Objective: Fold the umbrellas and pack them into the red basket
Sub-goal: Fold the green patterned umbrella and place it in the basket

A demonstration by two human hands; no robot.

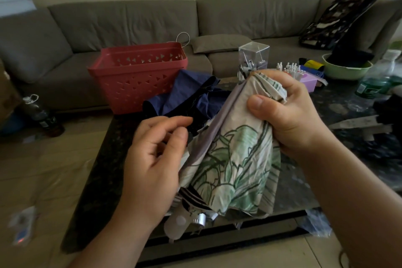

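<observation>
Right hand: our right hand is curled tight round the bunched upper end of a cream fabric umbrella printed with green leaves, thumb laid across the cloth.
Left hand: our left hand sits at the umbrella's left edge with its fingers loosely bent; the thumb and forefinger tips are close together beside a fold, but we cannot tell whether they pinch any fabric.
Leaf-print umbrella: we hold it up over the near part of the desk, slanting from upper right down toward us. Its canopy hangs in loose pleats with a pale lilac band along the left side. A pale rounded handle with a silver metal collar shows at the lower end, below our left wrist.
Navy umbrella: a dark blue fabric umbrella lies crumpled on the desk, behind the leaf-print one and just right of the basket.
Red basket: a red plastic basket with triangular cut-outs stands at the far left corner of the desk, well apart from both hands. We see no umbrella inside it.
Desk: a dark speckled stone desk carries all of these.
Far right of desk: a clear plastic box, a green round bowl and a green-tinted plastic bottle.
Behind: a grey-brown fabric sofa runs along the wall.
</observation>
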